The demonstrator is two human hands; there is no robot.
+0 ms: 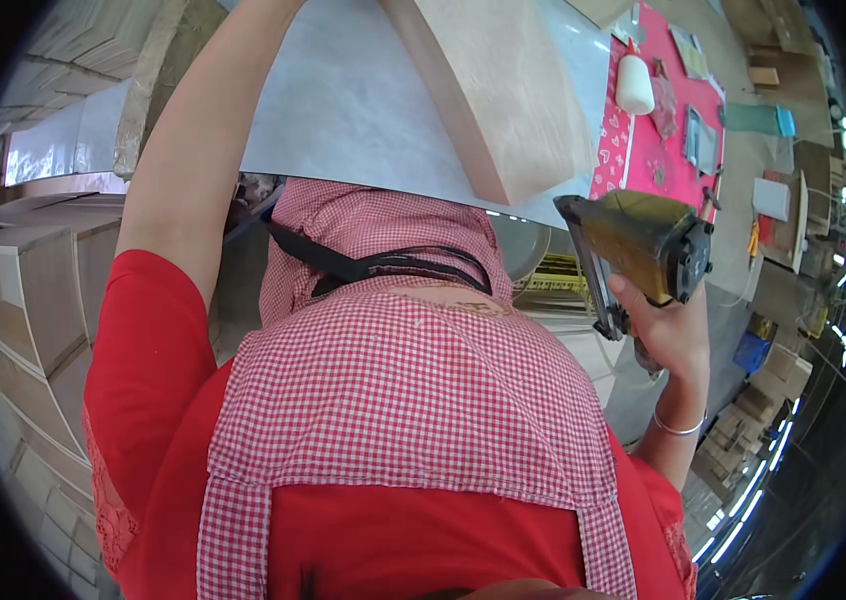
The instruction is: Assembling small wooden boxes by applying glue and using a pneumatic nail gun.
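My right hand [673, 330] is wrapped round the handle of a pneumatic nail gun [643, 240], a dark yellowish-brown and black tool, just off the near right corner of the worktable [343, 120]. My left forearm [198, 150] reaches up and out at the top edge, so the left hand itself is out of sight. On the pale grey tabletop stands a light plywood piece [513, 90] with a board edge facing me; its far part is cut off. The nail gun is apart from the wood.
To the right lies a pink patterned sheet [648, 160] with a white red-capped squeeze bottle [635, 84] and small items on it. Pale wooden box frames [33, 290] stand at the left, and stacked boards [93, 40] at the upper left. A thin hose [748, 285] hangs further right.
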